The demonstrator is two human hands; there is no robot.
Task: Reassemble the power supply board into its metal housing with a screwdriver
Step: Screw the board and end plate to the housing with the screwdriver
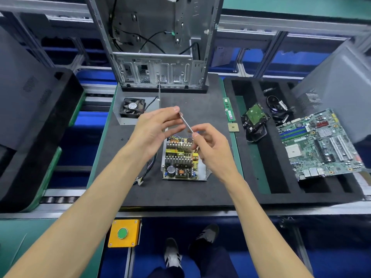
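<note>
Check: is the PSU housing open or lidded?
Open. The power supply board lies exposed, components up, in the lidless metal housing; the fan panel lies apart.

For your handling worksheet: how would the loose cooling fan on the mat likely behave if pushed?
The fan lies flat and square, so it would probably slide, not roll. Its plastic frame looks light and stiff. Its trailing wire may tug or snag.

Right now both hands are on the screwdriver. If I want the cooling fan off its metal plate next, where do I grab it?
Take the cooling fan by its square black frame, two opposite outer sides, coming straight down from above. It lies flat on the metal plate, blades facing up, so keep fingers off the hub. Its thin wires trail right, so lift gently. Left hand is nearer.
</note>
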